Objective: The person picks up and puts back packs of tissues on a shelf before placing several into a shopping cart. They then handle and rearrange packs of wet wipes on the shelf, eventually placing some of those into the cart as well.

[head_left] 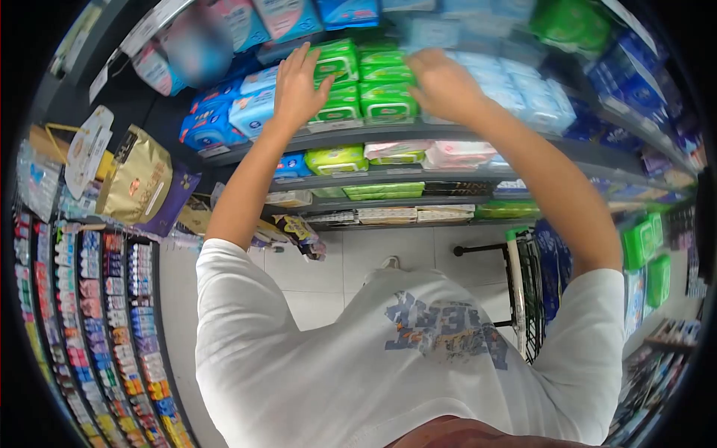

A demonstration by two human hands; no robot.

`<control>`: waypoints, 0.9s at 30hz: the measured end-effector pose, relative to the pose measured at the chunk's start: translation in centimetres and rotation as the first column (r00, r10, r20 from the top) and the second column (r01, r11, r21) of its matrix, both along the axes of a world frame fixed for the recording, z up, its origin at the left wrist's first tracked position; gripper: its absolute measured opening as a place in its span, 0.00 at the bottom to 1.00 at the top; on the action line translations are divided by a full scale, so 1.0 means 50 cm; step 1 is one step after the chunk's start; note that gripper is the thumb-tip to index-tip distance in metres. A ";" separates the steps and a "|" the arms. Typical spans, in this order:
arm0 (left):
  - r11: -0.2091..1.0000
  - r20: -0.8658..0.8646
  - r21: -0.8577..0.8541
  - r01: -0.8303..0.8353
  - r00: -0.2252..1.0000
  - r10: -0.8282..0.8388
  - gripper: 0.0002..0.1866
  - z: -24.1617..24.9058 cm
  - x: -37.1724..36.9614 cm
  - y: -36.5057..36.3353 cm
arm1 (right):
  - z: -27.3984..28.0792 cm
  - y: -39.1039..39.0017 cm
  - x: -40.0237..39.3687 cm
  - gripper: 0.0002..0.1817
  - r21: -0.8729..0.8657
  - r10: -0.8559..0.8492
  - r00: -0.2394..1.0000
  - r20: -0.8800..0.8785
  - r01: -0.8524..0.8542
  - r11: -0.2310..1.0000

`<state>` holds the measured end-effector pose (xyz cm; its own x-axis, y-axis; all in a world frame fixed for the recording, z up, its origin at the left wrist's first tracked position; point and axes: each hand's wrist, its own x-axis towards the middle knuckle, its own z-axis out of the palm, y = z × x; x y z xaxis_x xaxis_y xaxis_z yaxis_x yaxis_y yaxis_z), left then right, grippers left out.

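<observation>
My left hand (299, 88) lies against the left side of the stacked green wipe packs (343, 102), fingers stretched out and thumb apart over their fronts. On the right, my right hand (444, 84) is at the edge of the neighbouring green stack (388, 102), its fingers bent and smeared by motion. Light blue packs (250, 112) stand just left of my left hand. More pale blue packs (538, 101) fill the shelf past my right wrist.
Lower shelves hold a yellow-green pack (334, 160) and pink-white packs (455, 154). At left hangs a gold bag (136, 179). A shopping cart (526, 291) stands on the tiled floor at my right. Above, pink and blue packs (287, 16) line another shelf.
</observation>
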<state>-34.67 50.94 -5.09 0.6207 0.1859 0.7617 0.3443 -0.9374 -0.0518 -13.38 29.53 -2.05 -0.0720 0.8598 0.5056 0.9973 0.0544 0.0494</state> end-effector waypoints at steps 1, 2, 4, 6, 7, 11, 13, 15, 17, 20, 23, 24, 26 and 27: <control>0.998 -0.049 -0.057 -0.013 0.999 0.010 0.33 0.001 -0.016 0.022 | -0.017 0.047 -0.007 0.29 0.043 0.026 0.999 0.045 -0.028 0.999; 0.998 -0.048 -0.060 -0.034 0.998 0.031 0.33 0.001 -0.026 0.042 | -0.033 0.090 -0.013 0.33 0.084 0.050 0.995 0.089 -0.058 0.995; 0.992 -0.152 -0.115 -0.058 0.988 0.041 0.37 0.002 -0.033 0.075 | -0.029 0.157 -0.044 0.37 0.063 0.042 0.996 0.079 -0.047 0.997; 0.986 -0.197 -0.151 -0.070 0.980 0.040 0.40 0.003 -0.036 0.106 | -0.021 0.214 -0.070 0.41 0.041 0.035 0.997 0.067 -0.037 0.998; 0.983 -0.195 -0.181 -0.020 0.981 -0.016 0.40 0.004 -0.035 0.115 | -0.013 0.240 -0.079 0.43 -0.018 0.003 1.000 0.024 -0.003 1.000; 0.978 -0.222 -0.207 -0.027 0.975 -0.021 0.39 0.017 -0.027 0.124 | -0.008 0.290 -0.097 0.44 -0.105 -0.067 0.997 -0.031 0.063 0.992; 0.966 -0.270 -0.247 -0.081 0.963 0.012 0.39 0.026 -0.025 0.118 | -0.012 0.298 -0.097 0.42 -0.116 -0.107 0.994 -0.015 0.105 0.988; 0.964 -0.211 -0.253 -0.081 0.977 0.027 0.37 0.028 -0.023 0.107 | -0.011 0.291 -0.095 0.38 -0.071 -0.074 0.997 0.009 0.075 0.995; 0.982 -0.171 -0.188 -0.024 0.985 -0.008 0.36 0.029 -0.031 0.097 | -0.014 0.269 -0.092 0.35 -0.024 -0.063 0.998 0.030 0.064 0.998; 0.996 -0.065 -0.036 0.080 0.995 -0.082 0.32 0.027 -0.045 0.063 | -0.017 0.221 -0.100 0.27 0.174 0.006 0.996 0.085 -0.021 0.985; 0.989 -0.013 -0.041 0.141 0.990 -0.142 0.31 0.023 -0.051 0.000 | -0.019 0.150 -0.100 0.24 0.301 0.057 0.974 0.217 -0.122 0.946; 0.988 0.001 -0.018 0.153 0.988 -0.153 0.31 0.022 -0.052 -0.023 | -0.017 0.120 -0.099 0.24 0.305 0.035 0.977 0.210 -0.100 0.947; 0.983 0.011 0.010 0.184 0.983 -0.185 0.32 0.027 -0.035 -0.057 | -0.011 0.062 -0.091 0.24 0.305 0.086 0.980 0.180 -0.139 0.942; 0.966 0.030 0.022 0.256 0.966 -0.257 0.32 0.032 -0.018 -0.075 | -0.010 0.033 -0.083 0.24 0.303 0.087 0.986 0.142 -0.127 0.945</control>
<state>-35.60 47.21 -3.50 0.6204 0.0099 0.7842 0.0942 -0.9936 -0.0620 -17.53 31.16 -2.57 -0.2345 0.6457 0.7267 0.9712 0.1225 0.2046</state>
